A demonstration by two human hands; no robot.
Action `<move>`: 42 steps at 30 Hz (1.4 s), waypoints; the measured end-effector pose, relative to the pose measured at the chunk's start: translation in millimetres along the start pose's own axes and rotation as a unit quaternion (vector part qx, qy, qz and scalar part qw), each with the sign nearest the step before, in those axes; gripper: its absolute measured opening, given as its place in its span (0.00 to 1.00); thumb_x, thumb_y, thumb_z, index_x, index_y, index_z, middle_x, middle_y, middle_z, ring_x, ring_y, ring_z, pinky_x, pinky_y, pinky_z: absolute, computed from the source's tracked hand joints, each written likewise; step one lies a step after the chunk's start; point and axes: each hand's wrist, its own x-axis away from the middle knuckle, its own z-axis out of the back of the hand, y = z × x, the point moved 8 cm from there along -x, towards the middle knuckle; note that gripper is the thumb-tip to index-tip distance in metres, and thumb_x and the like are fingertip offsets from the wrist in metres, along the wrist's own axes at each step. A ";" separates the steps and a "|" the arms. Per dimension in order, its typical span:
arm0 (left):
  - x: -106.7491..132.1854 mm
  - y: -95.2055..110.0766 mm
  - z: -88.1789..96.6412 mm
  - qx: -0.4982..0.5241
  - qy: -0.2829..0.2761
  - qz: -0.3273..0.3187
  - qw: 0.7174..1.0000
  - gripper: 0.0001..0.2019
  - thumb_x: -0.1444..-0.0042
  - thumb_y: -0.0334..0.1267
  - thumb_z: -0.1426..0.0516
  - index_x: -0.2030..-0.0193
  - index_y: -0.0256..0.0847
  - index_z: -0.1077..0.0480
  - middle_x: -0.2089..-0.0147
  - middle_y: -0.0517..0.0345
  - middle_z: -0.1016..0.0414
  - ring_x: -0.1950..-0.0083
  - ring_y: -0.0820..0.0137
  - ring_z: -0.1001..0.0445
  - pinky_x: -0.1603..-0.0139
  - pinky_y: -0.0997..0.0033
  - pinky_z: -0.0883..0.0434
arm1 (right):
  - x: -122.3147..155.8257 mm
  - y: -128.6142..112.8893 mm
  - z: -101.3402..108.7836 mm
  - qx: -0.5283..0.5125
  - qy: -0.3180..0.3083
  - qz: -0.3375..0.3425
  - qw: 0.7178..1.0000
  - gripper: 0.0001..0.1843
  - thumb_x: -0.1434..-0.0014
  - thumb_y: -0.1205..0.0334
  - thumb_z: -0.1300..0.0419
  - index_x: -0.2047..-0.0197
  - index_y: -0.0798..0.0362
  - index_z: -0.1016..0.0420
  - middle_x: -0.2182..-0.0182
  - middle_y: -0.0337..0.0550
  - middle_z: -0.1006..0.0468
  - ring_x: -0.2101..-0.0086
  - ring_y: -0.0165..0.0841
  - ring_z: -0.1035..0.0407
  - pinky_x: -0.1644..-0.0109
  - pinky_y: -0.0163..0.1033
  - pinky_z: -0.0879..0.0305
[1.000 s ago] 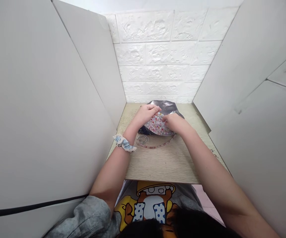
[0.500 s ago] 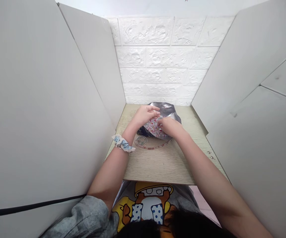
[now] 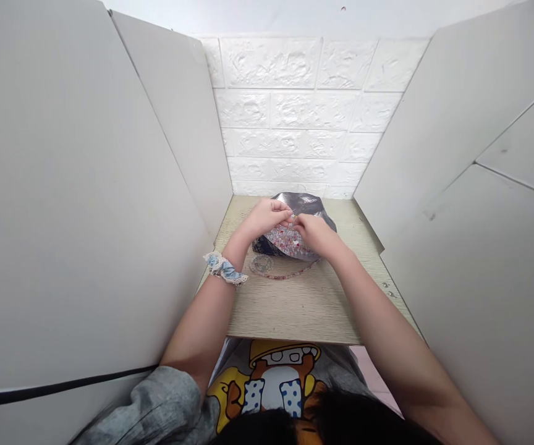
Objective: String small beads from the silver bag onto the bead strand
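The left hand (image 3: pixel 267 217) and right hand (image 3: pixel 316 232) meet fingertip to fingertip, fingers curled in and pinched close. Whatever is between the tips is too small to make out. Both hands rest over the open mouth of a bag (image 3: pixel 305 202), a crinkled, shiny, dark foil pouch heaped with tiny pink, white and red beads (image 3: pixel 284 238). It lies at the far middle of the bench (image 3: pixel 295 309). Just in front of it lies a thin bead string (image 3: pixel 295 274) beside a small clear coil (image 3: pixel 261 264). A blue lacy scrunchie (image 3: pixel 223 269) circles the left wrist. The bench is pale wood grain, closed in by plain white panels (image 3: pixel 86 185) on both sides and a white brick wall (image 3: pixel 304 111) behind.
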 end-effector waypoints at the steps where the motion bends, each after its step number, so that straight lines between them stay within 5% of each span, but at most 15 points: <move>1: 0.9 1.4 -0.5 -0.004 -0.007 -0.005 1.000 0.06 0.53 0.35 0.47 0.72 0.33 0.33 0.74 0.57 0.31 0.75 0.79 0.34 0.77 0.81 0.42 | 1.2 0.7 6.4 -0.066 0.020 -0.001 0.998 0.09 0.45 0.63 0.54 0.67 0.54 0.35 0.69 0.44 0.28 0.67 0.31 0.35 0.64 0.36 0.41; 3: 2.6 6.1 -0.2 -0.017 -0.008 -0.025 1.000 0.06 0.53 0.36 0.47 0.73 0.34 0.33 0.78 0.60 0.35 0.78 0.81 0.38 0.79 0.81 0.44 | 2.8 2.4 14.8 -0.221 0.039 -0.004 0.974 0.07 0.46 0.61 0.52 0.66 0.53 0.37 0.70 0.40 0.29 0.70 0.29 0.36 0.65 0.35 0.39; 6: 4.5 13.5 0.6 -0.041 0.004 -0.060 0.997 0.08 0.54 0.39 0.47 0.74 0.34 0.34 0.80 0.64 0.41 0.81 0.83 0.46 0.81 0.80 0.48 | 2.7 3.3 18.6 -0.444 0.039 -0.010 0.895 0.07 0.49 0.60 0.49 0.66 0.53 0.39 0.70 0.38 0.31 0.73 0.25 0.35 0.65 0.35 0.36; 8: 5.0 16.0 0.4 -0.053 0.010 -0.073 0.996 0.10 0.55 0.41 0.47 0.74 0.34 0.33 0.80 0.64 0.41 0.80 0.83 0.47 0.81 0.80 0.49 | 2.1 4.7 19.1 -0.530 0.044 -0.017 0.847 0.08 0.51 0.60 0.47 0.67 0.53 0.39 0.70 0.37 0.32 0.72 0.24 0.35 0.63 0.35 0.35; 11: 4.9 16.5 0.8 -0.063 0.016 -0.079 0.995 0.12 0.55 0.43 0.47 0.73 0.34 0.32 0.78 0.62 0.40 0.78 0.82 0.46 0.80 0.80 0.48 | 1.8 5.7 15.7 -0.582 0.033 -0.029 0.812 0.08 0.52 0.60 0.45 0.67 0.53 0.38 0.71 0.37 0.31 0.71 0.24 0.34 0.61 0.36 0.34; 31: 6.0 17.0 -3.3 -0.058 -0.026 -0.091 0.994 0.14 0.54 0.44 0.47 0.72 0.34 0.31 0.77 0.60 0.36 0.77 0.80 0.43 0.77 0.79 0.45 | 4.6 2.6 12.3 -0.629 0.006 -0.018 0.777 0.12 0.56 0.60 0.39 0.68 0.52 0.35 0.73 0.35 0.29 0.69 0.24 0.31 0.56 0.35 0.35; 42: 11.1 22.8 -4.7 -0.047 -0.023 -0.084 0.995 0.12 0.52 0.44 0.48 0.75 0.35 0.34 0.85 0.66 0.47 0.83 0.82 0.49 0.81 0.79 0.50 | 3.8 5.2 9.1 -0.644 0.010 -0.025 0.764 0.12 0.57 0.60 0.38 0.68 0.52 0.32 0.72 0.36 0.28 0.68 0.24 0.31 0.54 0.36 0.35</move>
